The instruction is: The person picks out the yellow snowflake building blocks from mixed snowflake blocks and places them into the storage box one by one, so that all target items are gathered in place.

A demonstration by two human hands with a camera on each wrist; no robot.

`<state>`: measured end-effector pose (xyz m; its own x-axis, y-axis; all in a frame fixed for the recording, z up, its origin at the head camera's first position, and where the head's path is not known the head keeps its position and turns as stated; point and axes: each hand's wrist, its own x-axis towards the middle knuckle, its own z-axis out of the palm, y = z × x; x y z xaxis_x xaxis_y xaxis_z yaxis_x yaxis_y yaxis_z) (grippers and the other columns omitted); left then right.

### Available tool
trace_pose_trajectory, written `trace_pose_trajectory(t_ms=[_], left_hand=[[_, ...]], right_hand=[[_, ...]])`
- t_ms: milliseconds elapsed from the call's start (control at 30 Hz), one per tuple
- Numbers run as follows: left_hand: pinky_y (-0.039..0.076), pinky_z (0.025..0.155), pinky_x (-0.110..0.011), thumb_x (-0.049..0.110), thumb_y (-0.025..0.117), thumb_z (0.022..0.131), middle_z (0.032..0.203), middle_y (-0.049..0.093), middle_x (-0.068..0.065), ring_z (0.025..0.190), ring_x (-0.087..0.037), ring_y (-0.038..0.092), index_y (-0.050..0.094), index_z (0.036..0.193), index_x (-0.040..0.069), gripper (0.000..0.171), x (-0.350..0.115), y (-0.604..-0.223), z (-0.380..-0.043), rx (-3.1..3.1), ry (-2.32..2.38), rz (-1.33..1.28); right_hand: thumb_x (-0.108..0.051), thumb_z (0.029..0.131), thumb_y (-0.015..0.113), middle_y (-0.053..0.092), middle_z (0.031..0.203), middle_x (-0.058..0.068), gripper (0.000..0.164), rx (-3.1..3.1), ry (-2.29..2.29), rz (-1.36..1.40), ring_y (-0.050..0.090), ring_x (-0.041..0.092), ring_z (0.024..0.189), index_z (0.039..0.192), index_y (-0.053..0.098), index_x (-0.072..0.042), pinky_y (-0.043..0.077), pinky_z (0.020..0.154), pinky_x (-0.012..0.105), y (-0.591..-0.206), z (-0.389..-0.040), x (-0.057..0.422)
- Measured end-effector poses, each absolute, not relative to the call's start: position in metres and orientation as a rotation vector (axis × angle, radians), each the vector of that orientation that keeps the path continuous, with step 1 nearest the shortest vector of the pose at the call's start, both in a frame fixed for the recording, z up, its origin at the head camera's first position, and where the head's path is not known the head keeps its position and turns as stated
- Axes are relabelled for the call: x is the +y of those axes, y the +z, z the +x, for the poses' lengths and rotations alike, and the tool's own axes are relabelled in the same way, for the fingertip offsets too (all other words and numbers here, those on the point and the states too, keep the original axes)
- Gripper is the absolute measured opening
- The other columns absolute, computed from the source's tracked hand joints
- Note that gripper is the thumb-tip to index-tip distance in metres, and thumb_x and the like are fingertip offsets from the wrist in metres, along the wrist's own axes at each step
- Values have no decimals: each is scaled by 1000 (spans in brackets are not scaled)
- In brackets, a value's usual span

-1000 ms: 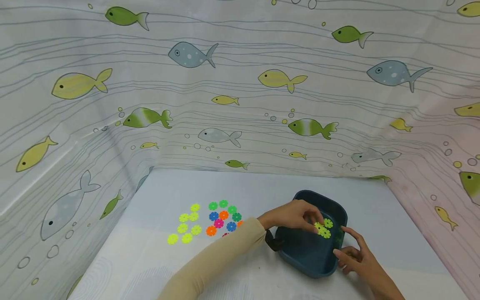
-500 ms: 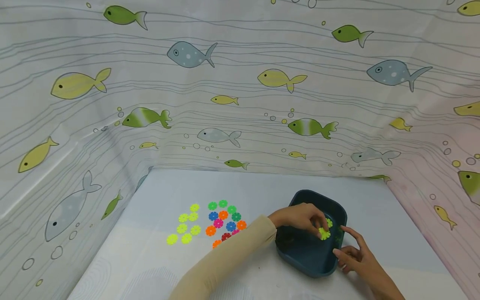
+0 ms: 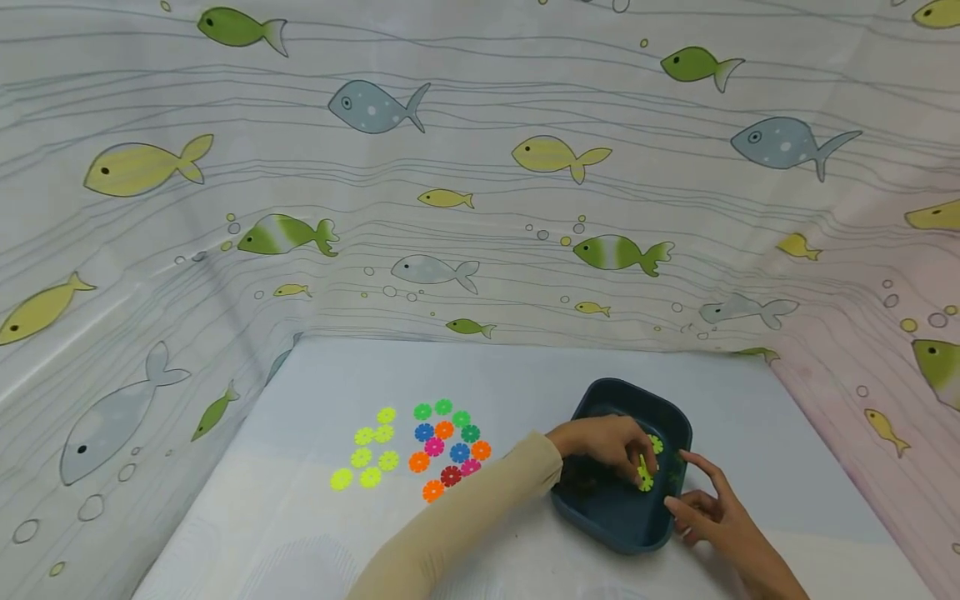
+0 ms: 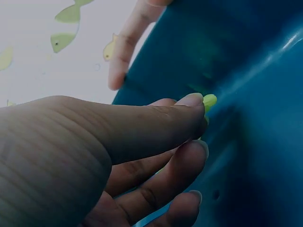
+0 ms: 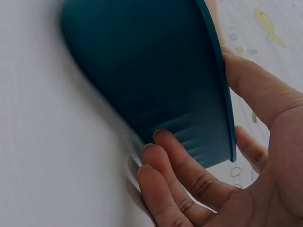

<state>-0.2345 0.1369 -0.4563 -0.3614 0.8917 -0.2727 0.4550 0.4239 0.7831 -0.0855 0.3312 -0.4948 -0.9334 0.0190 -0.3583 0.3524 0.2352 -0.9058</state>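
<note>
My left hand (image 3: 611, 442), in a beige sleeve, reaches inside a dark blue plastic tub (image 3: 622, 533). Between thumb and fingertips it pinches a yellow flower-shaped plastic disc (image 4: 209, 100), seen nearly edge-on in the left wrist view. Another yellow disc (image 3: 656, 444) shows just beyond those fingers, inside the tub. At the tub's right side, my right hand (image 3: 716, 521) holds the wall. Its thumb (image 5: 246, 78) is at the rim while several bent fingers (image 5: 173, 151) press the outside. My left fingers hide part of the tub floor.
Several yellow discs (image 3: 362, 457) lie spread on the white table (image 3: 525, 375), left of the tub. Beside them is a mixed group with orange discs (image 3: 419, 462), green discs (image 3: 443, 407) and blue discs (image 3: 460, 452). A fish-printed curtain (image 3: 495, 225) surrounds the table.
My left hand has shifted slightly right within the tub, and the yellow disc at its fingertips has turned edge-on. My right hand stays at the tub wall.
</note>
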Motion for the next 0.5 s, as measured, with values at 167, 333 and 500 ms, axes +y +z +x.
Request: trace_pose_trajectory(t_ms=[167,333,500], left_hand=[[53,66,-17,7,80,90,84,71,10,72,-3,65,76,110,11,21,141,-464,-233,2027,722,1159],[51,66,-15,15,83,89,82,70,14,73,2,64,78,108,18,20,145,-475,-233,2079,619,1192],[51,66,-15,20,84,88,82,69,15,74,1,64,77,107,21,19,147,-479,-233,2121,584,1217]], right_hand=[[-30,100,70,67,106,16,83,2266,-1743,338,64,30,90,160,13,-36,58,75,40,-496,-86,332],[-31,99,71,68,106,16,84,2265,-1732,351,65,30,91,160,13,-36,57,75,41,-497,-86,330],[-31,99,71,68,105,16,86,2263,-1730,350,65,31,90,161,11,-34,57,74,41,-497,-86,329]])
